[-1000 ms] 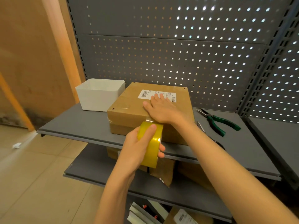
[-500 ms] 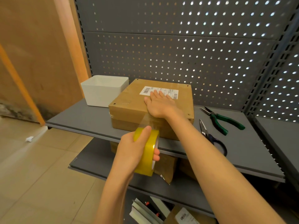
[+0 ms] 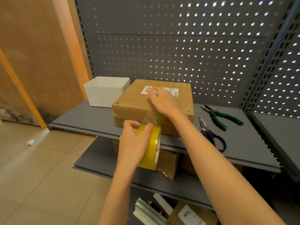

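A brown cardboard box (image 3: 133, 103) with a white shipping label (image 3: 172, 91) lies on the grey upper shelf (image 3: 84, 117). My left hand (image 3: 134, 140) grips a yellowish roll of clear tape (image 3: 151, 148) just in front of the box's near edge. A strip of clear tape (image 3: 150, 116) stretches from the roll up over the box's front edge. My right hand (image 3: 164, 101) lies flat on the box top, fingers straight, pressing the tape down near the label.
A white open bin (image 3: 105, 91) stands left of the box. Green-handled pliers (image 3: 222, 116) and dark-handled scissors (image 3: 211, 135) lie on the shelf to the right. Brown parcels (image 3: 168, 164) sit on the lower shelf. A perforated grey panel (image 3: 178, 54) backs the shelves.
My right hand slid farther along the box top toward the label. My left hand pulled the roll back toward me, and more tape now spans from roll to box.
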`<state>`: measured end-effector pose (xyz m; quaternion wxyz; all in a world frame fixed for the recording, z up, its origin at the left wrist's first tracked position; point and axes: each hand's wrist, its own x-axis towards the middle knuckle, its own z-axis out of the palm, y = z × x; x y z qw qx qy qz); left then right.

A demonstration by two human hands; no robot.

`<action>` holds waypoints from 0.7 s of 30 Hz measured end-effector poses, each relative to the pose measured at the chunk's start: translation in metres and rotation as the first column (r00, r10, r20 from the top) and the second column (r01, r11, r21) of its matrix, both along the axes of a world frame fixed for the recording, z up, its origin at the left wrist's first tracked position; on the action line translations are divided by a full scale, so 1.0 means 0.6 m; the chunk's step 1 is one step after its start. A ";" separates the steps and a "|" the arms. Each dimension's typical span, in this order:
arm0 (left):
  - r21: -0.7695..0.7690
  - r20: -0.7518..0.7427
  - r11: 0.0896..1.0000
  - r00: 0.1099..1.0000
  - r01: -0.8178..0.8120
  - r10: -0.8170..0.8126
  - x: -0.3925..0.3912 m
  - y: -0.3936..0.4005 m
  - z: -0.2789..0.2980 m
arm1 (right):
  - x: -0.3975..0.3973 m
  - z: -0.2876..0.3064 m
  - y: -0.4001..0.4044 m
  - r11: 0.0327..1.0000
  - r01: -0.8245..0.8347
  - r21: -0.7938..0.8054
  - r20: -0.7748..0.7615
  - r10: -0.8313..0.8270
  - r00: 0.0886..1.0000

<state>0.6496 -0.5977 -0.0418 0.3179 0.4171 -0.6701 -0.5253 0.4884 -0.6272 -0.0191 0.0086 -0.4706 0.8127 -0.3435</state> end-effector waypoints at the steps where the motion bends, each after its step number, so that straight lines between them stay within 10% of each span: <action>1: -0.006 0.013 1.000 1.000 0.024 -0.024 0.000 -0.003 0.003 | 0.002 0.002 0.003 0.992 0.000 -0.127 0.061 0.007 0.998; 9: -0.096 0.041 0.992 0.996 0.081 -0.077 0.004 -0.011 0.011 | -0.029 0.009 0.138 0.761 0.318 -0.565 0.187 -0.258 0.948; 21: -0.182 0.159 0.974 0.982 0.133 -0.104 -0.009 -0.021 0.011 | -0.023 -0.056 0.256 0.824 0.490 0.285 -0.026 -0.504 0.863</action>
